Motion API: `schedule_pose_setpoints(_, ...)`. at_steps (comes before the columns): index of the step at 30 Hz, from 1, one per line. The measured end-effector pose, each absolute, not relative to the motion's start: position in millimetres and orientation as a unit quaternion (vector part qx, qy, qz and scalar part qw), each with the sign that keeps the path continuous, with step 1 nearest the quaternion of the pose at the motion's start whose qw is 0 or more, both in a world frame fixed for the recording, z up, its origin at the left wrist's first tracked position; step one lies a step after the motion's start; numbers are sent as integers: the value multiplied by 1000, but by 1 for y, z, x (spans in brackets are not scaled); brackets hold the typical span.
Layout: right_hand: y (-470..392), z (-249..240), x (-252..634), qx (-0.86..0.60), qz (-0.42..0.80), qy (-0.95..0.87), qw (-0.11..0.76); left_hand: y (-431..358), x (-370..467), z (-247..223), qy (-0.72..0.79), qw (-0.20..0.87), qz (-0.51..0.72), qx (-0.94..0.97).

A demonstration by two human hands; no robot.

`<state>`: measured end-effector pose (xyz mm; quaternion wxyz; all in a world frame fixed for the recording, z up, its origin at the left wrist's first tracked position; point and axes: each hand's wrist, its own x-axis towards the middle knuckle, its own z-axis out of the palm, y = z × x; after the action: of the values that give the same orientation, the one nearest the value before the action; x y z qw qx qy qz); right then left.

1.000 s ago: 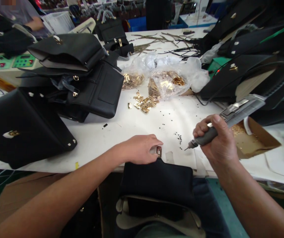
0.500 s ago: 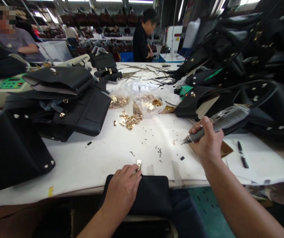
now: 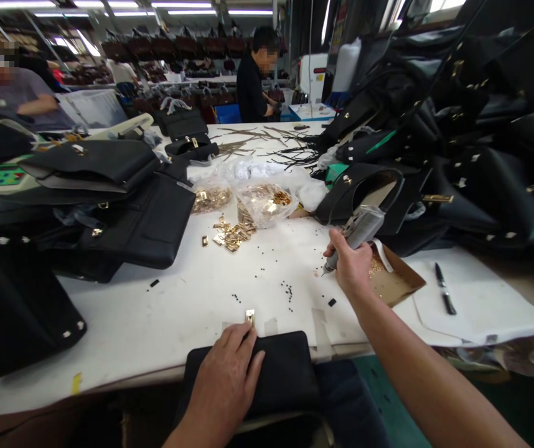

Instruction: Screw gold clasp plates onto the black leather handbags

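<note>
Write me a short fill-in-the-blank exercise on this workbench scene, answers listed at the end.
The right hand grips a power tool whose body is coloured ____.
The left hand rests on a bag coloured ____.
The loose metal plates piled on the table are coloured ____.
Seen from the wearer's side, the pen lies to the ____ of the cardboard tray.
Missing words: grey; black; gold; right.

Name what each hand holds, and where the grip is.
Right hand: the driver, by its lower body near the tip. Left hand: on the bag, fingertips at the plate; any grip unclear.
</note>
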<state>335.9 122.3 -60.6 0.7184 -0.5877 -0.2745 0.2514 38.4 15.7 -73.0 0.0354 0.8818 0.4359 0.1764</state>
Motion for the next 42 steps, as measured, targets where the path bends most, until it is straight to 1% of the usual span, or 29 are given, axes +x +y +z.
schedule_pose_setpoints(5, 127, -68, 332, -582, 223, -275, 732, 15, 37, -75, 421, 32, 182, 888)
schedule_pose_setpoints(10, 121, -47, 323, -537, 239, -282, 758, 19, 36, -72, 415, 53, 192, 888)
schedule_pose_setpoints(12, 113, -34, 312, -505, 280, -286, 765, 20, 37, -69, 419, 60, 194, 885)
schedule_pose_setpoints(16, 90, -14, 275, -439, 422, -268, 747, 20, 39, -65, 441, 86, 201, 871)
schedule_pose_setpoints(19, 75, -12, 242, -421, 502, -238, 717, 19, 38, -65, 452, 115, 206, 860)
schedule_pose_setpoints(22, 67, -18, 216, -419, 535, -219, 700, 17, 36, -67, 452, 133, 209, 857)
schedule_pose_setpoints(28, 66, -26, 196, -428, 538, -204, 697, 17, 34, -72, 456, 131, 219, 853)
schedule_pose_setpoints(42, 63, -29, 191, -427, 520, -212, 709, 17, 34, -77, 454, 110, 254, 847)
